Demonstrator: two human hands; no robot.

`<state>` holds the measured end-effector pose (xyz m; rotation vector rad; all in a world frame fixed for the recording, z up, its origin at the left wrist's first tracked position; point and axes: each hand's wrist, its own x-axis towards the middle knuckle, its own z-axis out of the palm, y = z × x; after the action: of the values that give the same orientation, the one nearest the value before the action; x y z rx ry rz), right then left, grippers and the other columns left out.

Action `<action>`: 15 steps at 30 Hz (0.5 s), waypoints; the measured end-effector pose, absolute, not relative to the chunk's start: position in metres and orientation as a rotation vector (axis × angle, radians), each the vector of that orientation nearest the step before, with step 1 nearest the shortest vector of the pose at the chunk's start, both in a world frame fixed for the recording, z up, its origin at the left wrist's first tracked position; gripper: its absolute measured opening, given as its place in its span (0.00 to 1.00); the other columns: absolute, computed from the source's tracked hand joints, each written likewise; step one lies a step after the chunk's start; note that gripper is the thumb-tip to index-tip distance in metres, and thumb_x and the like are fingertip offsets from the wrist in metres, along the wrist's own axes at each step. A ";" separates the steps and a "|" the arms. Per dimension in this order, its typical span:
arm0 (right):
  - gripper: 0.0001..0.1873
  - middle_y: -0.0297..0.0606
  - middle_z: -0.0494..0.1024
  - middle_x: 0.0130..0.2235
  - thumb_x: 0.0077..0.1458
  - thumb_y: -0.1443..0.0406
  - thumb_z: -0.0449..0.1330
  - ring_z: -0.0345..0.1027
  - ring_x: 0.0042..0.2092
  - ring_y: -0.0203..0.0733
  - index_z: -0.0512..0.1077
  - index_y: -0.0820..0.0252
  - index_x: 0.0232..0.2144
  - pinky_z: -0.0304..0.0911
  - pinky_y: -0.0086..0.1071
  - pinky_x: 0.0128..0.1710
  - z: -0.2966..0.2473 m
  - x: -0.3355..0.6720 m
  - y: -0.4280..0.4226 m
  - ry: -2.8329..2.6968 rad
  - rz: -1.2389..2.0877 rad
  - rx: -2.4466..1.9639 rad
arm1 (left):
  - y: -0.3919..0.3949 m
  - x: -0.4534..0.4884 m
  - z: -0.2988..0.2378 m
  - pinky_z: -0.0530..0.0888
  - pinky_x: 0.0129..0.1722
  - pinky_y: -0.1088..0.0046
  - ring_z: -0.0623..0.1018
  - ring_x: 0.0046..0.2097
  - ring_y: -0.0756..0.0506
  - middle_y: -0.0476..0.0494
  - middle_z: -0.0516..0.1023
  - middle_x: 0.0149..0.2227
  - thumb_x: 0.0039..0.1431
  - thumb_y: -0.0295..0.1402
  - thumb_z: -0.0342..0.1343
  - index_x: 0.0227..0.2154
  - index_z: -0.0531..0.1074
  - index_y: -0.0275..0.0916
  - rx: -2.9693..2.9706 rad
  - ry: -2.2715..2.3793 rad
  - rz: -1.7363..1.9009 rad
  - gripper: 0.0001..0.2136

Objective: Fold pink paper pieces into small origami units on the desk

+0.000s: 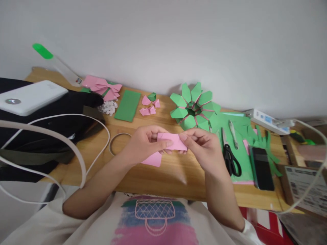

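Between both hands, above the front of the wooden table, I hold a small folded piece of pink paper. My left hand grips its left end, thumb flat across the front. At its right end, my right hand pinches the upper corner between thumb and fingers. Most fingertips are hidden behind the paper. Beneath my left hand, a flat pink sheet lies partly covered on the table. Behind my hands stands a ring of folded green and pink paper petals.
Scissors, a pen and a phone lie on green sheets at right, near a power strip. A tape roll and white cable are left. Farther back are green paper and pink folded pieces.
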<state>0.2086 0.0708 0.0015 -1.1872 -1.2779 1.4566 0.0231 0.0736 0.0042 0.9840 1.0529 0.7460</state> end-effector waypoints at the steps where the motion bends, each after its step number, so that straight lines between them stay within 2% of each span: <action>1: 0.07 0.30 0.76 0.23 0.55 0.60 0.64 0.69 0.24 0.31 0.77 0.57 0.34 0.65 0.25 0.24 0.002 0.212 0.069 -1.298 1.473 -1.137 | 0.074 0.022 0.004 0.74 0.28 0.78 0.78 0.26 0.51 0.50 0.79 0.26 0.48 0.29 0.64 0.31 0.73 0.36 0.952 1.040 0.745 0.07; 2: 0.10 0.30 0.78 0.27 0.55 0.60 0.64 0.71 0.27 0.33 0.76 0.54 0.40 0.68 0.27 0.28 0.003 0.216 0.068 -1.342 1.496 -1.067 | 0.074 0.021 0.005 0.74 0.27 0.78 0.78 0.25 0.51 0.50 0.79 0.25 0.47 0.29 0.64 0.33 0.73 0.36 0.927 1.020 0.739 0.09; 4: 0.25 0.33 0.80 0.37 0.50 0.60 0.68 0.74 0.37 0.36 0.71 0.49 0.51 0.71 0.31 0.38 0.006 0.225 0.067 -1.519 1.529 -0.902 | 0.073 0.017 0.008 0.75 0.27 0.77 0.78 0.25 0.51 0.51 0.78 0.25 0.47 0.28 0.65 0.38 0.71 0.37 0.892 0.941 0.689 0.14; 6: 0.31 0.36 0.80 0.44 0.44 0.63 0.72 0.74 0.44 0.40 0.71 0.49 0.52 0.70 0.35 0.46 0.009 0.232 0.066 -1.764 1.507 -0.772 | 0.072 0.014 0.011 0.73 0.25 0.78 0.78 0.24 0.52 0.53 0.77 0.25 0.47 0.27 0.65 0.42 0.70 0.37 0.894 0.844 0.631 0.17; 8: 0.24 0.37 0.81 0.43 0.47 0.67 0.70 0.74 0.44 0.40 0.74 0.52 0.48 0.69 0.34 0.47 0.010 0.235 0.066 -1.903 1.435 -0.679 | 0.071 0.013 0.013 0.70 0.23 0.83 0.76 0.23 0.54 0.56 0.75 0.24 0.49 0.25 0.64 0.42 0.70 0.38 0.914 0.777 0.633 0.16; 11: 0.14 0.37 0.82 0.38 0.54 0.69 0.65 0.76 0.40 0.38 0.76 0.55 0.44 0.70 0.32 0.41 0.010 0.232 0.064 -1.869 1.311 -0.610 | 0.068 0.015 0.012 0.69 0.23 0.85 0.75 0.23 0.56 0.57 0.74 0.24 0.51 0.25 0.63 0.38 0.70 0.38 0.918 0.699 0.686 0.12; 15: 0.15 0.37 0.82 0.38 0.53 0.71 0.65 0.76 0.38 0.40 0.77 0.52 0.43 0.71 0.34 0.37 0.008 0.225 0.057 -1.796 1.106 -0.681 | 0.061 0.021 0.011 0.74 0.26 0.80 0.78 0.28 0.52 0.52 0.79 0.30 0.53 0.29 0.63 0.41 0.69 0.40 0.887 0.714 0.804 0.13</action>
<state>0.2252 0.0566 0.0082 -0.6814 -1.7964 1.1063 0.0211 0.0612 0.0113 0.8866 0.7136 0.8040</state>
